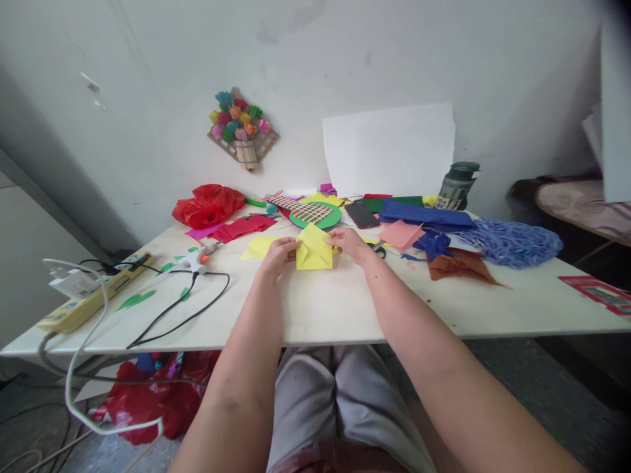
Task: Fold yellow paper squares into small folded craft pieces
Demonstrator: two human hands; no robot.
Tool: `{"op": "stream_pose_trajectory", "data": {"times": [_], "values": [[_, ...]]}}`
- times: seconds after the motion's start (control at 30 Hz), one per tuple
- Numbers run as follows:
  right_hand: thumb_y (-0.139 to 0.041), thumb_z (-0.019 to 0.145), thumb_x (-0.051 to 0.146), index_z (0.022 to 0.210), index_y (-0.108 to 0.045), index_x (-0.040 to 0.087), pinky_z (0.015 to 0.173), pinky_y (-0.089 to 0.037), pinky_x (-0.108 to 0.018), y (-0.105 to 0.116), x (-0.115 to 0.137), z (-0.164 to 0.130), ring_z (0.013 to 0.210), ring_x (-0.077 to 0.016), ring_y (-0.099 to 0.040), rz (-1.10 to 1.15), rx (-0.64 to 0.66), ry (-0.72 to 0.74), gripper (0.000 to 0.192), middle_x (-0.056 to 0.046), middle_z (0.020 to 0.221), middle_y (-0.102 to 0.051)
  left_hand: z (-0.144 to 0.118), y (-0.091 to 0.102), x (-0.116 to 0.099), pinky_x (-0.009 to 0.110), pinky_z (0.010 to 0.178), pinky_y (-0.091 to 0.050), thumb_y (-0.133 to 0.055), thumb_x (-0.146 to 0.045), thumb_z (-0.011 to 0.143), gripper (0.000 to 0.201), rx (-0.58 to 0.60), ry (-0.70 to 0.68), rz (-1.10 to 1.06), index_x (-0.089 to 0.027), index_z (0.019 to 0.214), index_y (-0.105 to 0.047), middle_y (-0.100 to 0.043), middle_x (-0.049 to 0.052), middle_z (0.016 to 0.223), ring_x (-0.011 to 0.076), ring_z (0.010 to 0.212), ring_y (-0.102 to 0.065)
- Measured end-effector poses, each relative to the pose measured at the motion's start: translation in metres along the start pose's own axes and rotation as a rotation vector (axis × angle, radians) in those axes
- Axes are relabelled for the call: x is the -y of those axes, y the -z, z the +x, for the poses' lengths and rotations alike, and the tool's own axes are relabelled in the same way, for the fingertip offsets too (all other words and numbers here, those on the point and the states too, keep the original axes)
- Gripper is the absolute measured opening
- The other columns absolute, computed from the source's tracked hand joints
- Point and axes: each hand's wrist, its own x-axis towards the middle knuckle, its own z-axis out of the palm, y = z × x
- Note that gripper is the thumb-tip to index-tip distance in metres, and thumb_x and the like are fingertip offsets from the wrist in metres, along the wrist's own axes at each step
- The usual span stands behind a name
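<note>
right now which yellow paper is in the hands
The folded yellow paper, gripped by the left hand and right hand; the other yellow papers lie on the table.

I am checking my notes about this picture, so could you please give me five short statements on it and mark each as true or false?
1. The left hand and the right hand both hold the folded yellow paper. True.
2. The glue gun lies to the right of the folded yellow paper. False: it lies to the left.
3. The flower decoration is on the wall. True.
4. The scissors are in the right hand. False: they lie on the table, near that hand.
5. The power strip is on the table's left side. True.
</note>
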Motion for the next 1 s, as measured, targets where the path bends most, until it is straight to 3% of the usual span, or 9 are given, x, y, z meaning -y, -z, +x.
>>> {"op": "stream_pose_trajectory", "data": {"times": [0.17,0.37,0.67,1.0], "values": [[-0.065,0.057,0.028,0.067,-0.061,0.013,0.036,-0.032,-0.016,0.0003,-0.0029,0.0013,0.046,-0.0063,-0.047,0.008,-0.018,0.002,0.019,0.000,0.058,-0.057,-0.0002,0.0006,0.0006,0.022,0.049,-0.042,-0.069,-0.025,0.052,0.022,0.030,-0.017,0.017,-0.014,0.060,-0.052,-0.057,0.000,0.053,0.0103,0.048,-0.054],[-0.066,0.057,0.026,0.071,-0.062,0.013,0.034,-0.033,-0.016,-0.0004,0.0002,0.0001,0.044,-0.0060,-0.047,0.021,-0.026,0.000,0.019,0.000,0.059,-0.059,-0.0017,0.0000,-0.0003,0.024,0.054,-0.045,-0.068,-0.024,0.053,0.028,0.060,0.000,0.031,-0.013,0.077,-0.059,-0.062,0.002,0.062,0.0126,0.054,-0.058],[-0.066,0.057,0.025,0.078,-0.065,0.012,0.034,-0.033,-0.017,0.0003,-0.0023,0.0012,0.045,-0.0073,-0.049,0.042,-0.019,-0.002,0.025,-0.002,0.062,-0.061,-0.0010,-0.0003,-0.0003,0.024,0.054,-0.045,-0.069,-0.023,0.051,0.025,0.049,-0.028,0.019,-0.011,0.071,-0.060,-0.062,0.004,0.061,0.0128,0.054,-0.058],[-0.062,0.056,0.020,0.080,-0.067,0.013,0.036,-0.032,-0.016,-0.0012,-0.0002,0.0004,0.046,-0.0069,-0.048,0.085,-0.024,-0.005,0.025,-0.002,0.061,-0.062,-0.0001,-0.0003,0.0001,0.024,0.055,-0.046,-0.068,-0.018,0.051,0.031,-0.003,-0.021,-0.041,-0.013,0.081,-0.061,-0.063,0.003,0.064,0.0123,0.056,-0.058]]}}
